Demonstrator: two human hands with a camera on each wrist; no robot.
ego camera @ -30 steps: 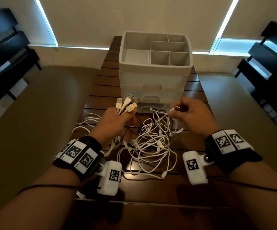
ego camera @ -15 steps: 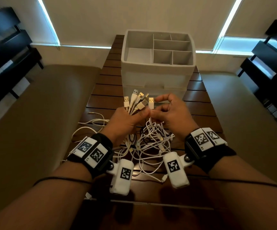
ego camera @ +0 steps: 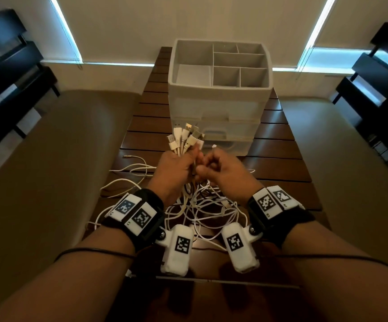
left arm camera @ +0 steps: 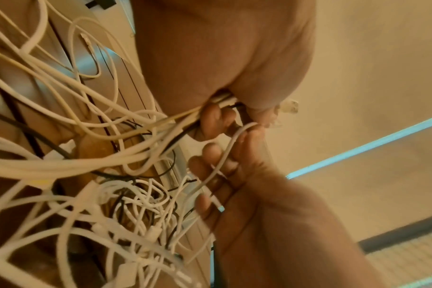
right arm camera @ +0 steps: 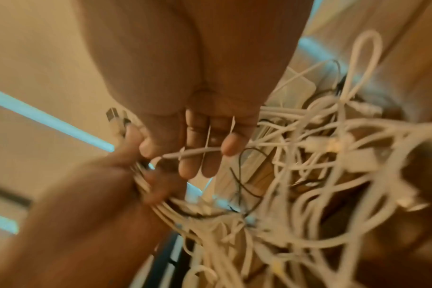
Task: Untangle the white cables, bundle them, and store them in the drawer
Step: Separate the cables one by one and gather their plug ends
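1. Head view is showing the drawer unit (ego camera: 219, 105) standing at the far end of the slatted table (ego camera: 278, 159), beyond both hands; its drawers are appearing closed, so storage is judged not yet begun.
2. White cables (ego camera: 202, 212) are lying as a tangled heap on the table, directly beneath and nearer the person than the hands, with strands rising from it into the left fist.
3. Left hand (ego camera: 176, 168) is clenching a fan of plug ends (ego camera: 186, 138), which are pointing up and away toward the drawer unit; the cable lengths are trailing down and back.
4. Right hand (ego camera: 223, 168) is sitting just beside the left, touching or nearly so, pinching a single strand (left arm camera: 225, 155) between thumb and fingers.
5. Judgement: the strand's plug end is lying immediately right of the gathered fan, so the right hand is the nearer one to feed it across into the left grip.
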